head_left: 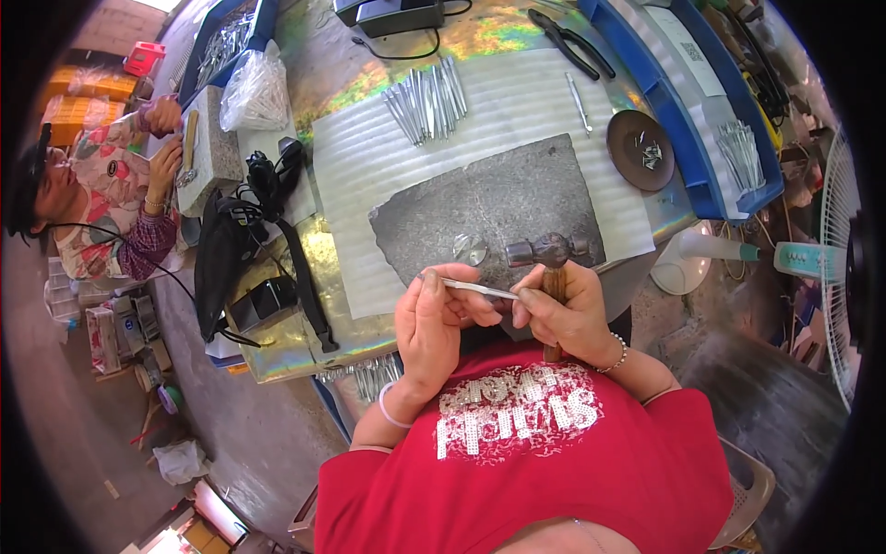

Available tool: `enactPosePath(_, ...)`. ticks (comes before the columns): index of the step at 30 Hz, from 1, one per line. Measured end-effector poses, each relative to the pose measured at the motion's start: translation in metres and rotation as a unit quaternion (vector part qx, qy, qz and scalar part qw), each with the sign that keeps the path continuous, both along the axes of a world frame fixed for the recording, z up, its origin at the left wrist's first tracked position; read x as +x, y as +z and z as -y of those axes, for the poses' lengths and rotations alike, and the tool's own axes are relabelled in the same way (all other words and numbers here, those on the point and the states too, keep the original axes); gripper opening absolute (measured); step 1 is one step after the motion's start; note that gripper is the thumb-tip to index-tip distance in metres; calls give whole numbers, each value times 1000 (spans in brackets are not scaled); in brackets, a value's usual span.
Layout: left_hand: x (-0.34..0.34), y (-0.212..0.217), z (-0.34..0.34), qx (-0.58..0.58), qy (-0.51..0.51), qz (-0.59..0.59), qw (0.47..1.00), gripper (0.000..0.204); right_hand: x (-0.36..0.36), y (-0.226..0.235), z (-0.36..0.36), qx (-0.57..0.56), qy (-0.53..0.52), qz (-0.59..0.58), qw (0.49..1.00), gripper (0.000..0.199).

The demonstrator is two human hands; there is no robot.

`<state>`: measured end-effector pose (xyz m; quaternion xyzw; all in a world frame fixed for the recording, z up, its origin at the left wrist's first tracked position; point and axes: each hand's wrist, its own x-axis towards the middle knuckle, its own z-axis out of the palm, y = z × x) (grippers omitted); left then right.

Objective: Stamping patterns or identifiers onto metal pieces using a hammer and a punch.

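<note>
Both my hands are in front of my chest, over the near edge of a dark stone slab. Between them lies a slim silver metal piece, shaped like a pair of tweezers. My left hand pinches its left end with thumb and fingers. Its right end is pinched by my right hand, which also keeps a hammer by its wooden handle, head up over the slab. A small shiny round metal spot sits on the slab just beyond my left fingers.
Beyond the slab, several similar silver pieces lie on white foam sheet. Pliers, a brown dish with small bits and a blue tray are right. A black bag lies left, near a co-worker. A fan stands far right.
</note>
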<state>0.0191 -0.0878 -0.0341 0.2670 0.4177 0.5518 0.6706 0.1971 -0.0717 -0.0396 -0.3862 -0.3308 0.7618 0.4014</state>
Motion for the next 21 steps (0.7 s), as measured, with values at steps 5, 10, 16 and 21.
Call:
enactPosePath(5, 4, -3, -5, 23, -7, 59, 998, 32, 0, 0, -4, -9, -18, -8, 1000, 7)
enactPosePath(10, 8, 2, -8, 15, -114, -87, 990, 16, 4, 4, -8, 4, -28, -19, 999, 12)
enactPosePath(16, -26, 8, -11, 174, 65, -345, 920, 10, 93, -3, -65, 148, -209, 408, 876, 13)
enactPosePath(21, -38, -10, -18, 167, 33, -456, 874, 11, 144, -26, -113, 247, -218, 585, 741, 17)
